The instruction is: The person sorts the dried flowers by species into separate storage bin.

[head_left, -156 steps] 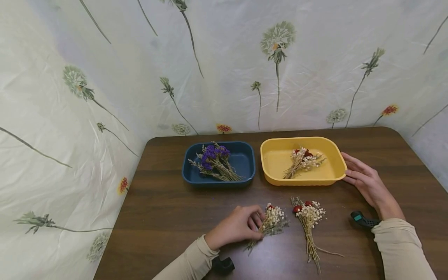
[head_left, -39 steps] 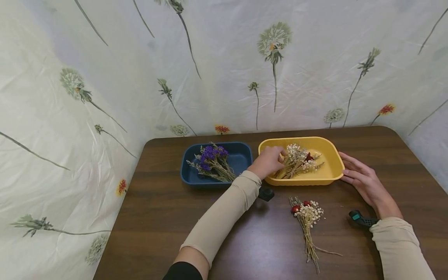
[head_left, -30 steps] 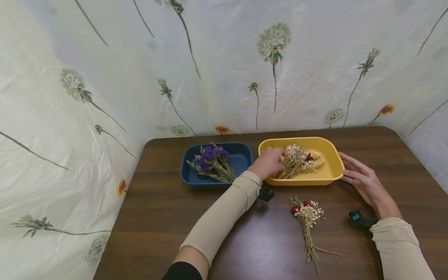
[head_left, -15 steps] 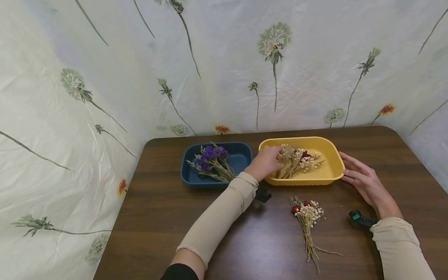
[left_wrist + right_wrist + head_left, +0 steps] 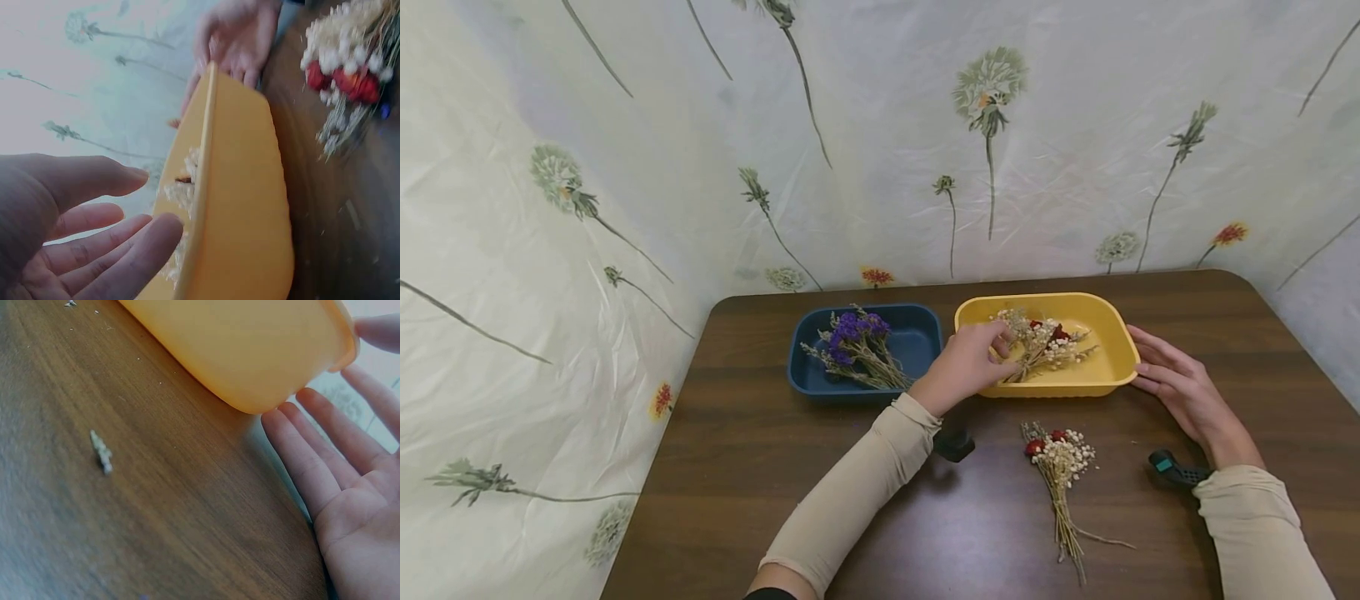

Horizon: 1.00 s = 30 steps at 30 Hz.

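My left hand (image 5: pixel 972 360) is over the near left rim of the yellow tray (image 5: pixel 1112 367), thumb and fingers apart. Nothing shows between those fingers (image 5: pixel 119 247) in the left wrist view. Inside the tray lie small dried flower bunches (image 5: pixel 1045 340), white and dark red, their stems partly hidden by the hand. My right hand (image 5: pixel 1187 392) rests its straight fingertips against the tray's right end; in the right wrist view the fingers (image 5: pixel 300 456) meet its yellow wall. Another dried bunch (image 5: pixel 1060 467), white with red blooms, lies on the table in front of the tray.
A blue tray (image 5: pixel 928 342) holding dried purple flowers (image 5: pixel 857 337) stands left of the yellow one. Both sit on a brown wooden table (image 5: pixel 737 467), with a floral-print cloth (image 5: pixel 880 150) behind it. A plant crumb (image 5: pixel 100 452) lies near the right hand.
My left hand carried a white-and-red dried flower bunch from the table into the yellow tray, let it go, and has drawn back slightly towards me. The right hand stayed at the tray's end.
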Tool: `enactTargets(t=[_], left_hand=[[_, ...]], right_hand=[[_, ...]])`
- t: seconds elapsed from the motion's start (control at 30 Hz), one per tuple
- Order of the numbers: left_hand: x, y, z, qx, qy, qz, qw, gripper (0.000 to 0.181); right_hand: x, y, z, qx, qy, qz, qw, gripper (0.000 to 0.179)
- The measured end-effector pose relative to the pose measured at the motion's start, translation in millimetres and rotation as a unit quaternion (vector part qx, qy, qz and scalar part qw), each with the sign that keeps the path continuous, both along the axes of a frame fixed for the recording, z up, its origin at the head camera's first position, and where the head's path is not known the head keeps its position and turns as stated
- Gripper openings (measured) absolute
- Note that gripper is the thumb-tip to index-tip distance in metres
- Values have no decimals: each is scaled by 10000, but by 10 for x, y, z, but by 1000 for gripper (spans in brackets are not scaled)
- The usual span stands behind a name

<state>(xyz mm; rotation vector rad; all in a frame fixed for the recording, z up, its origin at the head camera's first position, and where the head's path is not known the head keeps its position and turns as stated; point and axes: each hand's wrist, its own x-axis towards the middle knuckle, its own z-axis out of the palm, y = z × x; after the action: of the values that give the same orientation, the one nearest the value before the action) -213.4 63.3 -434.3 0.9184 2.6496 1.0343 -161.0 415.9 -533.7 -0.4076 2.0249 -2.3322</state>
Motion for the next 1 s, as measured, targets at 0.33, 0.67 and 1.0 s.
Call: enactTargets(t=[0.33, 0.67, 1.0], left_hand=[[464, -56, -43, -280, 277, -278, 9988, 20], [943, 61, -327, -724, 496, -379, 9954, 32], [1237, 192, -546, -1912, 1365, -441, 9710, 61]], right_hand=[[-2, -6, 19, 1, -25, -7, 10000, 58], [-4, -11, 21, 48, -32, 43, 10000, 59], [-10, 5, -2, 8, 1, 39, 10000, 58]])
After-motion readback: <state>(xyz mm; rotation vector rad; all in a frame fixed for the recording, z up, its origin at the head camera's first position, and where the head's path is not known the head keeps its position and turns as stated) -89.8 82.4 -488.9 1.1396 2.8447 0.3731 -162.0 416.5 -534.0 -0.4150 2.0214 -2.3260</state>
